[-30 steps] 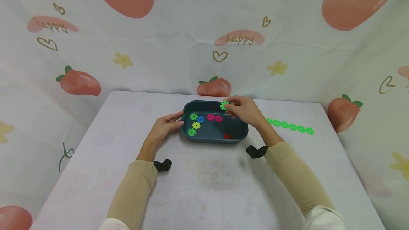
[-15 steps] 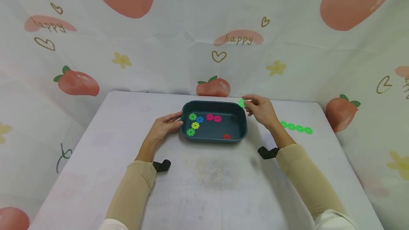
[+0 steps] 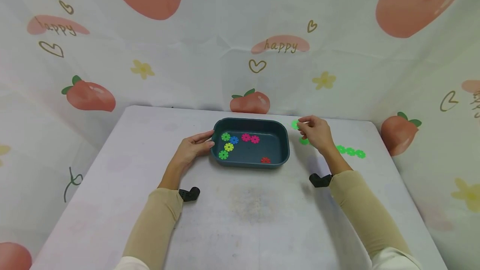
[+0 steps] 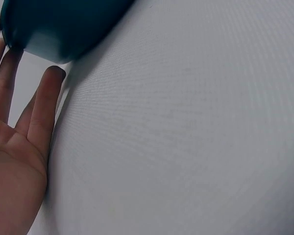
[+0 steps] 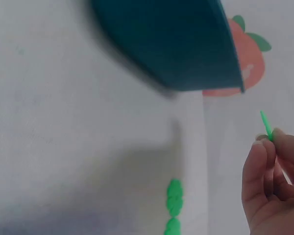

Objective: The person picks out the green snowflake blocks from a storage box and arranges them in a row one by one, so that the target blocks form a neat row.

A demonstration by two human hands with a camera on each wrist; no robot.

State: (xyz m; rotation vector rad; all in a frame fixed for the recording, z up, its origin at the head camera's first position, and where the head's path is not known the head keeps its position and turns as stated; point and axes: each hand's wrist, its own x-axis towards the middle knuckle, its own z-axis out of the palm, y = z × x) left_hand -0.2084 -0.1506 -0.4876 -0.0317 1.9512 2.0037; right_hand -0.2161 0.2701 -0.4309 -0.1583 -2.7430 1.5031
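In the head view, my right hand [image 3: 316, 133] pinches a bright green snowflake disc [image 3: 295, 124] between thumb and fingers, above the table to the right of the dark teal tray [image 3: 251, 165]. The right wrist view shows that disc [image 5: 266, 125] edge-on at the fingertips. Below the hand lies a row of green discs [image 3: 350, 151], partly hidden by the hand and wrist. My left hand [image 3: 190, 150] touches the tray's left end with its fingers extended. In the left wrist view, those fingers [image 4: 43, 112] look mostly straight, some against the tray wall.
Inside the tray lie green discs [image 3: 223, 154], a blue disc [image 3: 234, 140], a yellow disc [image 3: 228, 147], two joined pink discs [image 3: 250, 138] and a red disc [image 3: 265, 160]. A white table [image 3: 240, 228] bears everything. A printed cloth backdrop [image 3: 210, 53] hangs behind its far edge.
My right hand has carried the green disc from above the tray rightward, past its rim, to above the row of discs. The left hand has stayed at the tray's left end.
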